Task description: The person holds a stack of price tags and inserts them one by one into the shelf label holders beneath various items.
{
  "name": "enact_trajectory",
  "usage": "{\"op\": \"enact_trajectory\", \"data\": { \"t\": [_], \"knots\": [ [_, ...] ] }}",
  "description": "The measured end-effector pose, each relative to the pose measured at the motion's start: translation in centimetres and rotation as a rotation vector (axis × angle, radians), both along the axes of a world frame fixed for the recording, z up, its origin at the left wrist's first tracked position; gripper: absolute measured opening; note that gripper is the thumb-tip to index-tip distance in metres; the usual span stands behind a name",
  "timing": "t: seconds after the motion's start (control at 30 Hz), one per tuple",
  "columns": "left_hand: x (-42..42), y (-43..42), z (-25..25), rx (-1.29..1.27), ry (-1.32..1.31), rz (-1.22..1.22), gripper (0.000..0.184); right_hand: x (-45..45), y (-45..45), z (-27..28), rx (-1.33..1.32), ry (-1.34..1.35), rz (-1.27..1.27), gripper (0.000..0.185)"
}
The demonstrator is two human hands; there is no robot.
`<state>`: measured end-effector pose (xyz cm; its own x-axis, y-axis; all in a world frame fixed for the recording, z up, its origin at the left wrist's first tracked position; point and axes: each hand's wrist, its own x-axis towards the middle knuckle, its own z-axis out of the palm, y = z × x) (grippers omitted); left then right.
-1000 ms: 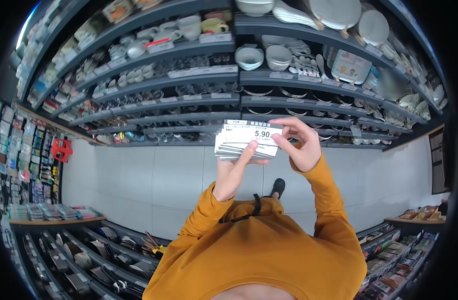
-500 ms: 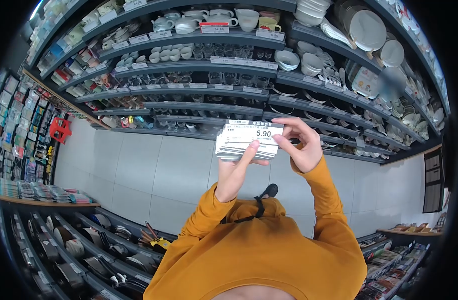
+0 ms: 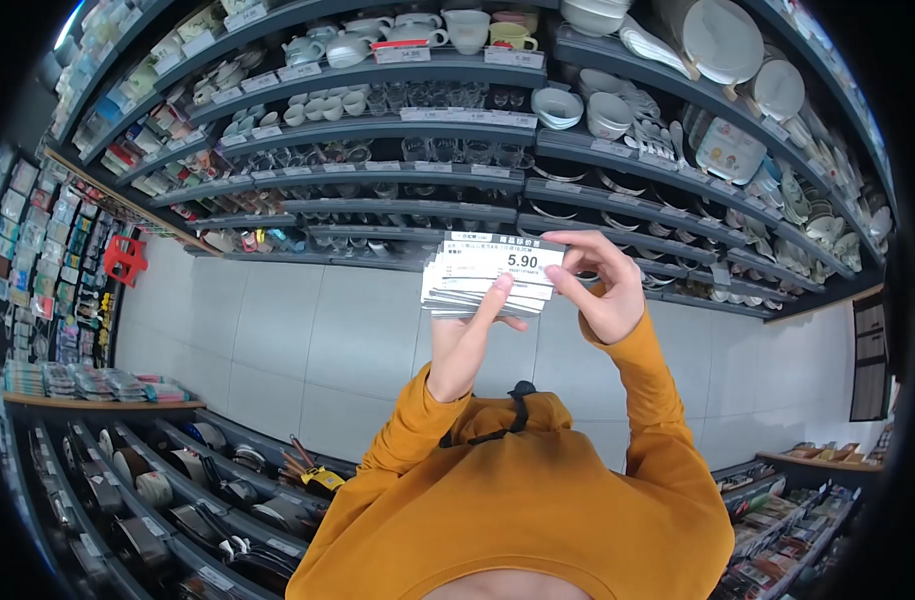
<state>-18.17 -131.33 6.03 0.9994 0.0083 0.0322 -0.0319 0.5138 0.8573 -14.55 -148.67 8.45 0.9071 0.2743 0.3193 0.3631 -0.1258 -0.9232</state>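
Observation:
A stack of white price tags [image 3: 478, 296] is gripped in my left hand [image 3: 465, 345], its thumb pressed on top and its fingers underneath. The uppermost price tag [image 3: 508, 256] has a dark header strip and reads 5.90. My right hand [image 3: 606, 288] pinches the right end of that tag between thumb and forefinger. Its other fingers curl behind. The tag lies slightly askew over the fanned edges of the others. Small print on it is too fine to read.
Shelves ahead hold teapots [image 3: 348, 48], glasses [image 3: 448, 150], bowls [image 3: 558, 107] and plates [image 3: 723, 45]. A red plastic stool [image 3: 126, 261] stands at the left. Pans [image 3: 143, 545] fill racks behind on the left. Pale floor tiles [image 3: 278, 320] lie between the shelves.
The top tag has moved slightly up and left with both hands, and the stack is fanned a little more. The view has shifted slightly; the dark shoe is now mostly hidden.

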Motion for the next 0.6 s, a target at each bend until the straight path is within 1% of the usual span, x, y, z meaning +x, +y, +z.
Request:
{"op": "enact_trajectory", "data": {
  "t": [0.27, 0.6],
  "knots": [
    [0.2, -6.9, 0.5, 0.004, 0.017, -0.022, 0.021, 0.3, -7.3, 0.1, -0.002, -0.032, 0.011, 0.031],
    [-0.3, -13.3, -0.9, 0.017, 0.092, 0.031, 0.02, 0.2, -13.7, -1.1, 0.022, 0.025, 0.045, 0.032]
  ]
}}
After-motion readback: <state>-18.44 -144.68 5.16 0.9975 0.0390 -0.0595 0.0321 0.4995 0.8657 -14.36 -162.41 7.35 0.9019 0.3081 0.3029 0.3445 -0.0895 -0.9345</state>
